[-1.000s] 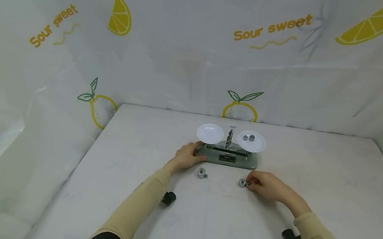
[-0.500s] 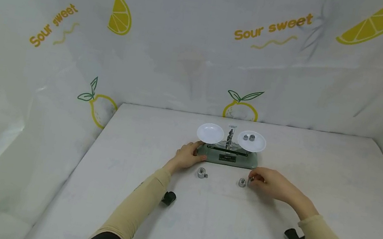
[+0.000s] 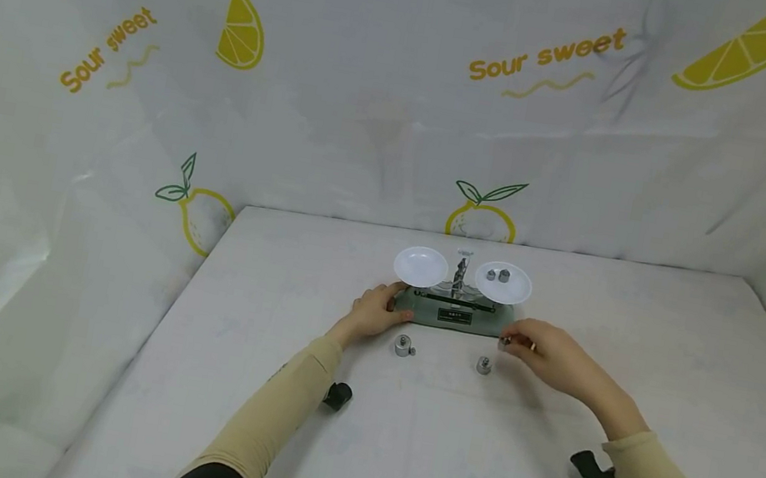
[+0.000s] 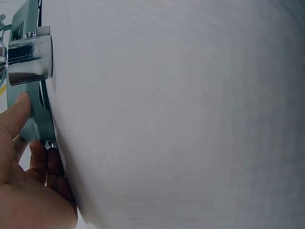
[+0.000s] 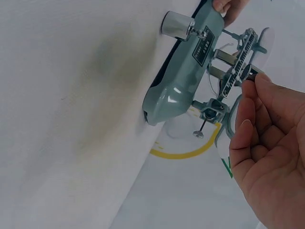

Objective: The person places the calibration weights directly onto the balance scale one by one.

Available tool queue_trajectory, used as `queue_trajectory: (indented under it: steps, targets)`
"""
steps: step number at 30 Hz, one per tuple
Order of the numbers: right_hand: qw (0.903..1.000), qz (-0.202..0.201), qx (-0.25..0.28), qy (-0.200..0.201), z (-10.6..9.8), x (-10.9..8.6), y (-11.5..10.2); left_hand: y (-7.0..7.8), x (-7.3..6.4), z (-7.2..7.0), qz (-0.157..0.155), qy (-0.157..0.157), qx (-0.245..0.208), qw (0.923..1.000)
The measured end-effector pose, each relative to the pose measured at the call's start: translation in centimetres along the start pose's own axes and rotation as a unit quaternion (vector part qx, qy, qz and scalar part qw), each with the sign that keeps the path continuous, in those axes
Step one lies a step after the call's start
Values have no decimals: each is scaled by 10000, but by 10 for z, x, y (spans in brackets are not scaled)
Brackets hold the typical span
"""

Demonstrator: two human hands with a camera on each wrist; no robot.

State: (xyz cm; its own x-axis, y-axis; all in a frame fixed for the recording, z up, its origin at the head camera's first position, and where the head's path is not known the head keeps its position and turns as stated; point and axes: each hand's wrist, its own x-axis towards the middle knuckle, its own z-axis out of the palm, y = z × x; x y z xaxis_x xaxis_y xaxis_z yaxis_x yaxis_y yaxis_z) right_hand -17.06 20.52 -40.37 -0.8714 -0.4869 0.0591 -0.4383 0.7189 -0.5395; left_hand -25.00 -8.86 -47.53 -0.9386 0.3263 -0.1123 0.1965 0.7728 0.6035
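A green pan balance [image 3: 427, 312] stands toward the table's far side. My left hand [image 3: 368, 314] grips the left end of its base, the thumb on the front. Between thumb and fingertips my right hand [image 3: 553, 359] pinches a small metal weight [image 3: 504, 341], raised off the table before the base's right end. In the right wrist view much of that weight [image 5: 251, 72] is hidden by the fingers. Two weights [image 3: 503, 276] sit on the right pan [image 3: 517, 292]; the left pan [image 3: 421, 266] bears nothing. A larger weight [image 4: 29, 59] appears by the base in the left wrist view.
On the table [image 3: 439, 451] before the balance, a knobbed weight [image 3: 403, 346] with a tiny one [image 3: 413, 352] beside it stands at left. Another knobbed weight [image 3: 483, 365] stands at right, below my right hand. A lemon-printed sheet [image 3: 346, 97] hangs behind the table.
My right hand has picked up the small weight from beside the right-hand knobbed weight and lifted it toward the balance. The left hand has stayed on the base.
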Motion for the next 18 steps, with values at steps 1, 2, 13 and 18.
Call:
queue_trajectory:
  steps: [1, 2, 13, 18]
  targets:
    - [10000, -30, -6, 21, -1, 0, 0, 0, 0, 0, 2, 4, -7, 10000]
    - [10000, -64, -3, 40, -2, 1, -1, 0, 0, 0, 6, 5, -18, 10000]
    - [9990, -225, -49, 382, -10, 9, -11, -2, 1, 0, 9, -18, -57, 10000]
    - [9973, -373, -81, 622, -10, 16, -12, -3, 2, 1, 31, -24, -34, 10000]
